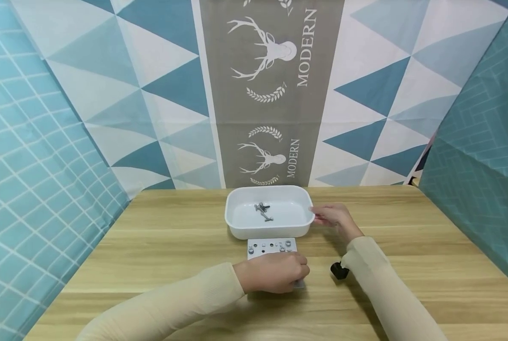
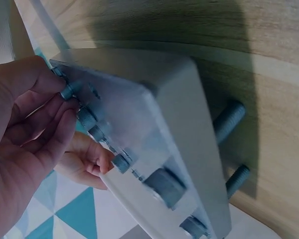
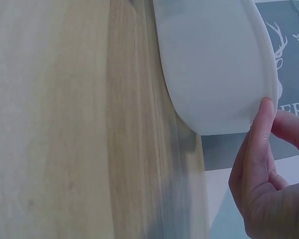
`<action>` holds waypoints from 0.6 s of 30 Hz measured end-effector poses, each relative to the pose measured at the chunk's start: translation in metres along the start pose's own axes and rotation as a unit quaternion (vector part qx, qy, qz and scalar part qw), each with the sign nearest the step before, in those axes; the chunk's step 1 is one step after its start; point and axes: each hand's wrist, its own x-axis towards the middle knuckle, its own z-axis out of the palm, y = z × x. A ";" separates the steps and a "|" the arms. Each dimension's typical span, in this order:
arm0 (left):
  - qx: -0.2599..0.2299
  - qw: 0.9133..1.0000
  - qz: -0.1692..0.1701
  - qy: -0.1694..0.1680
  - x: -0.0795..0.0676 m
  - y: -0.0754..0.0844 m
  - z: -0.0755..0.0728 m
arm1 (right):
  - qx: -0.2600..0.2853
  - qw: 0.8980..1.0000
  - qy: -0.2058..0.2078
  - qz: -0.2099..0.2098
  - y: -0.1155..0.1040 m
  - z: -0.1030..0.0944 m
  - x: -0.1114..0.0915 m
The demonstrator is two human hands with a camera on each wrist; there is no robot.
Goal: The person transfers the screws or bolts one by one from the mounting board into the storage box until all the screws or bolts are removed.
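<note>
My left hand (image 1: 276, 272) is over a grey metal block (image 1: 271, 245) with bolts and holes in its top face. In the left wrist view, its thumb and fingers pinch a small bolt (image 2: 70, 90) at one end of the block. Several other bolt heads (image 2: 164, 187) stand along that face, and threaded ends (image 2: 230, 120) stick out underneath. My right hand (image 1: 332, 218) grips the right end of a white basin (image 1: 249, 233), thumb and fingers at its rim. Inside the basin lies a small heap of loose bolts (image 1: 263, 210).
A small black object (image 1: 339, 271) lies on the wooden table (image 1: 168, 237) beside the right sleeve; its kind is unclear. Patterned cloth (image 1: 262, 94) hangs behind the table's far edge, with blue sheets (image 1: 36, 142) at both sides. The basin stands directly behind the block.
</note>
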 end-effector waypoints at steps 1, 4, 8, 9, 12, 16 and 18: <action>-0.001 1.000 -0.001 0.003 0.000 0.000 0.000 | 0.007 1.000 -0.004 0.001 0.001 -0.001 0.000; 0.002 1.000 0.001 0.011 -0.001 0.002 0.002 | 0.029 0.999 -0.027 0.011 0.002 -0.004 -0.001; 0.008 1.000 0.005 0.013 -0.002 0.004 0.004 | 0.059 0.996 -0.057 0.036 0.004 -0.006 -0.001; 0.009 1.000 0.004 0.011 -0.002 0.004 0.004 | 0.066 0.995 -0.065 0.042 0.004 -0.006 0.000; 0.008 1.000 0.000 0.008 -0.002 0.002 0.003 | 0.084 0.991 -0.088 0.056 0.002 -0.005 0.002; -0.006 1.000 0.004 0.007 -0.004 -0.001 0.002 | 0.111 0.985 -0.103 0.084 -0.001 -0.004 0.004; -0.015 1.000 0.006 0.002 -0.005 -0.003 0.001 | 0.118 0.983 -0.106 0.095 -0.002 -0.003 0.005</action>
